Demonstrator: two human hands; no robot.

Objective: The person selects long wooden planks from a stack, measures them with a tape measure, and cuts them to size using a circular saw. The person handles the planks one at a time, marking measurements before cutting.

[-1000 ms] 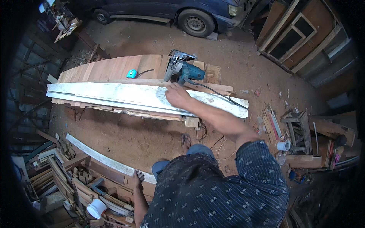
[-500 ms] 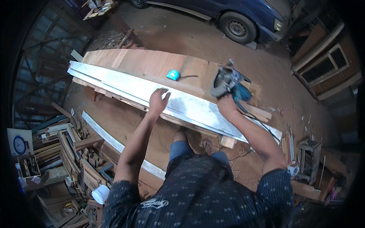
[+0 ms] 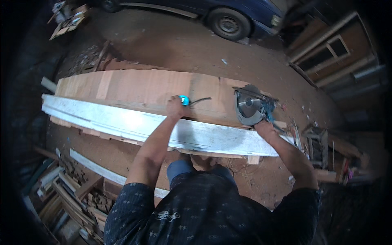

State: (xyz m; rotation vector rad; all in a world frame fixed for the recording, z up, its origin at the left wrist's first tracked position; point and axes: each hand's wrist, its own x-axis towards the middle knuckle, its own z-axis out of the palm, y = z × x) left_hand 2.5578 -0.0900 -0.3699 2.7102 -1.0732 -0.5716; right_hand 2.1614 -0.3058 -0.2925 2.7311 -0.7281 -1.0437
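Note:
My right hand grips a circular saw at its lower end. The saw is tilted so its round blade faces up, over the right end of the wooden panel. My left hand is closed at the left side of a turquoise tape measure, its fingers curled against the case; the thumb is hard to make out. A thin black strip trails rightward from beside the tape measure. Beneath my left forearm runs a long whitish board, lying along the near side of the wide brown wooden panel.
Piled timber offcuts fill the lower left, and a pale strip lies on the ground nearby. A dark blue vehicle stands beyond the panel. A wooden frame leans at the right, above a small wooden stand.
My left hand has moved from above the white board to the tape measure and closed on it. My right hand has tilted the saw, showing its blade. The view has shifted.

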